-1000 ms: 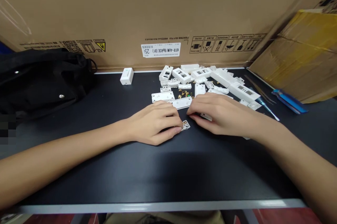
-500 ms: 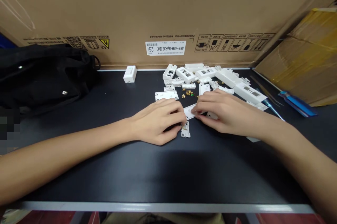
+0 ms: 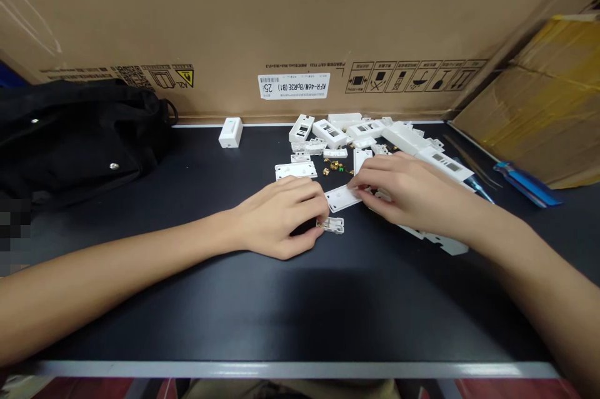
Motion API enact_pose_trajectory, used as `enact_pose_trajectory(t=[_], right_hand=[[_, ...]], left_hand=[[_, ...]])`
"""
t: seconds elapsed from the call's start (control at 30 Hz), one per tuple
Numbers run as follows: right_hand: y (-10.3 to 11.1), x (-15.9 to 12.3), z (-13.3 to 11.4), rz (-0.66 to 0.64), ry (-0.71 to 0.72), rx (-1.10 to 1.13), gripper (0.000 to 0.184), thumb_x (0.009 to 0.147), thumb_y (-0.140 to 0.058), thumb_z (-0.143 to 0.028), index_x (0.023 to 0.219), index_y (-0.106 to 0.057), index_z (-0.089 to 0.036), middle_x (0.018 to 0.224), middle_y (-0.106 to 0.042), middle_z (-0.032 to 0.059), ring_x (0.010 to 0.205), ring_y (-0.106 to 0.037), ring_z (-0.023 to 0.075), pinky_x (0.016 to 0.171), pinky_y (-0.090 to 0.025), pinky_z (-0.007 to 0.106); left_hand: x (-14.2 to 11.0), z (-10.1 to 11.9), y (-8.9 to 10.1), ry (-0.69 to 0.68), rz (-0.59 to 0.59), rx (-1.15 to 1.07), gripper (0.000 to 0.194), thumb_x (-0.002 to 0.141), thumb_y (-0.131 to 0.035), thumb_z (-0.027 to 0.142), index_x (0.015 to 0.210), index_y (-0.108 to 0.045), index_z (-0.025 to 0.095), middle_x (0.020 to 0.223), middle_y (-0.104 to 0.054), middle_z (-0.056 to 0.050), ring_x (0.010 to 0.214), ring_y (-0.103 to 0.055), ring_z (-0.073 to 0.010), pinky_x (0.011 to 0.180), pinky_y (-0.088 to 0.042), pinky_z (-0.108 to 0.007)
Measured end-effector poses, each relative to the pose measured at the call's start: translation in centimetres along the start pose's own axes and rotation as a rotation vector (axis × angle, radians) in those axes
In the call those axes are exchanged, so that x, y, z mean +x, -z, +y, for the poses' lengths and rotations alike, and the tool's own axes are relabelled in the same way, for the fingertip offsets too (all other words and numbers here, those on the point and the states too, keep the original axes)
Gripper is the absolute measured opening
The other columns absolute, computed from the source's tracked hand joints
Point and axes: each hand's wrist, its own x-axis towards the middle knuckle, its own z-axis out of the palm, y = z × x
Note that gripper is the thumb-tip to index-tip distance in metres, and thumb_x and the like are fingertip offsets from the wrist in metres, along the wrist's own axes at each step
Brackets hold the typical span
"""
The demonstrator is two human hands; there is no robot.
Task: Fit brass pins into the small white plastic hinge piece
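Pinching the near-left end of a small, open, white plastic housing (image 3: 334, 225) between thumb and forefinger, the left hand (image 3: 285, 217) rests low over the black tabletop (image 3: 281, 311), its other fingers curled. Measured around that housing, a flat, white, rectangular plastic plate (image 3: 341, 198) lies just beside it towards twelve o'clock; the right hand (image 3: 398, 189) bends over the plate's right end, fingertips touching it, though whether they grip it I cannot tell. Small brass-coloured metal pieces (image 3: 335, 166) sit farther out at twelve, another white plate (image 3: 296, 171) at eleven, and a heap of white plastic casings (image 3: 403, 138) around one. A small, white, box-shaped casing (image 3: 230, 132) stands between ten and eleven, and a black fabric bag (image 3: 84, 136) at ten. A blue-handled tool (image 3: 527, 185) lies between two and three, beside a yellow-taped cardboard box (image 3: 539, 99).
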Motion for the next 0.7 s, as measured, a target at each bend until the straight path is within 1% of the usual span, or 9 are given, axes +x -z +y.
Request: enact_pose_trajectory(t=[0.1, 0.33, 0.5, 0.7], right_hand=[[-0.05, 0.01, 0.22, -0.028, -0.050, -0.032, 0.024, 0.098, -0.048, -0.020, 0.093, -0.072, -0.019, 0.088, -0.069, 0.0067, 0.078, -0.063, 0.0217, 0.076, -0.041, 0.035], [0.06, 0.04, 0.05, -0.070, -0.080, -0.018, 0.023, 0.097, -0.048, -0.021, 0.090, -0.070, -0.020, 0.088, -0.069, 0.0058, 0.078, -0.063, 0.0214, 0.076, -0.042, 0.036], [0.03, -0.07, 0.22, -0.036, -0.091, -0.031, 0.022, 0.096, -0.049, -0.023, 0.089, -0.070, -0.020, 0.086, -0.068, 0.0057, 0.079, -0.061, 0.0219, 0.075, -0.042, 0.036], [-0.02, -0.04, 0.26, -0.039, -0.117, -0.056, 0.022, 0.096, -0.049, -0.024, 0.088, -0.070, -0.020, 0.088, -0.068, 0.0062, 0.081, -0.060, 0.0225, 0.074, -0.042, 0.036]], left_hand=[[0.03, -0.02, -0.04, -0.002, 0.002, -0.007, 0.007, 0.094, -0.055, 0.023, 0.095, -0.060, 0.018, 0.099, -0.063, -0.005, 0.090, -0.057, -0.0174, 0.086, -0.044, -0.033], [0.11, -0.07, -0.10, -0.004, 0.006, -0.006, 0.007, 0.094, -0.056, 0.024, 0.095, -0.061, 0.018, 0.099, -0.063, -0.004, 0.089, -0.057, -0.0170, 0.086, -0.044, -0.032], [0.10, -0.15, -0.07, 0.002, 0.003, -0.001, 0.008, 0.095, -0.056, 0.024, 0.095, -0.061, 0.018, 0.099, -0.063, -0.005, 0.091, -0.058, -0.0174, 0.087, -0.044, -0.032], [0.13, -0.10, 0.01, 0.009, 0.004, 0.007, 0.008, 0.094, -0.056, 0.024, 0.097, -0.060, 0.018, 0.098, -0.062, -0.004, 0.091, -0.057, -0.0176, 0.085, -0.044, -0.033]])
